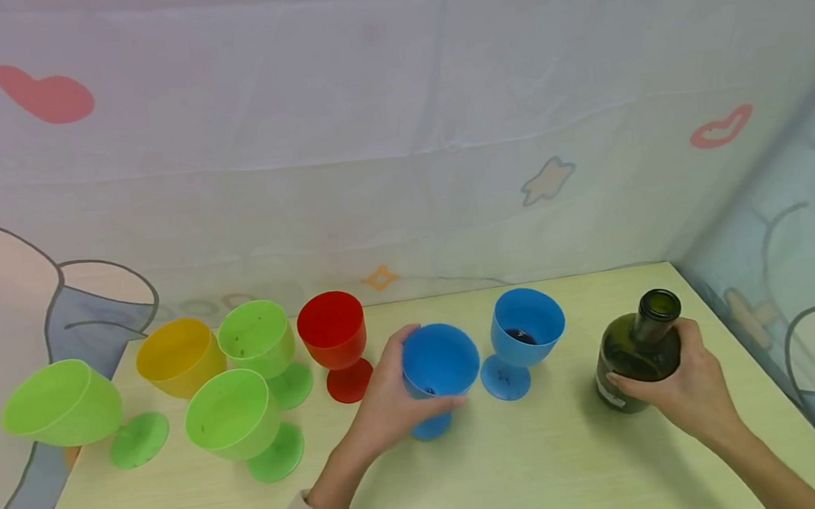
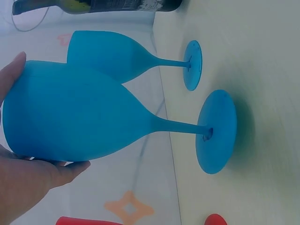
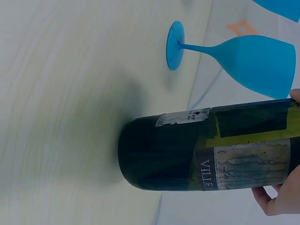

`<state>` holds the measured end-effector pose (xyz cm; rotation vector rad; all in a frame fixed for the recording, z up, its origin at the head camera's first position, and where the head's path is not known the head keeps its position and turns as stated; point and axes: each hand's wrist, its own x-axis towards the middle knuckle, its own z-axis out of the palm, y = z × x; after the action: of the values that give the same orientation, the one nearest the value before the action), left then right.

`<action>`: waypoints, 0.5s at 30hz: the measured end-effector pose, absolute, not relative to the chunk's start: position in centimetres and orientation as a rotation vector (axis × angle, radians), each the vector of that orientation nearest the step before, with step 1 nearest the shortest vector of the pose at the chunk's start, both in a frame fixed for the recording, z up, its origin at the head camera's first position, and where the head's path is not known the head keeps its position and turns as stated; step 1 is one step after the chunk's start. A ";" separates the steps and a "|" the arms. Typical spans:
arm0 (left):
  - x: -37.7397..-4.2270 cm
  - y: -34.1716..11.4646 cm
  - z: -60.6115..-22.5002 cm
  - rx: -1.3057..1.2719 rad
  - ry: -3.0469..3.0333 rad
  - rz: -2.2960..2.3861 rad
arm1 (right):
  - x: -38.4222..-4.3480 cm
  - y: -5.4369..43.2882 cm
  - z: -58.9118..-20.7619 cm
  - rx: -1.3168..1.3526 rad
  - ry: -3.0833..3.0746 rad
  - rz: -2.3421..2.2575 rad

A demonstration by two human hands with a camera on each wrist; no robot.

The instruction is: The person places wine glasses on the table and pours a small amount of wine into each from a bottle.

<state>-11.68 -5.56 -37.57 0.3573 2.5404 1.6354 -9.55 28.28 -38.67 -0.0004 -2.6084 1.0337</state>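
Your left hand (image 1: 387, 394) curls round the near blue goblet (image 1: 441, 356), held roughly upright; your right hand (image 1: 695, 386) grips the dark bottle (image 1: 628, 359), well to the right, neck up, its long axis close to vertical; between them, slightly farther back, stands the far blue goblet (image 1: 535, 331) (something dark lies in its bottom), nearer your left hand; the near side looks the freer path.

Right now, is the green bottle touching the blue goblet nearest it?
Apart. The head view shows bare table between the green bottle and that blue goblet, at bowl and foot alike.
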 end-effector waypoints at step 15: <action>-11.5 -5.4 -37.7 0.367 2.511 1.594 | -9.9 27.1 -38.5 0.104 -2.599 1.001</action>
<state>-11.48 -5.42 -37.67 0.3671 2.5106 1.5940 -9.89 27.12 -38.49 0.1043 -2.5990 1.0008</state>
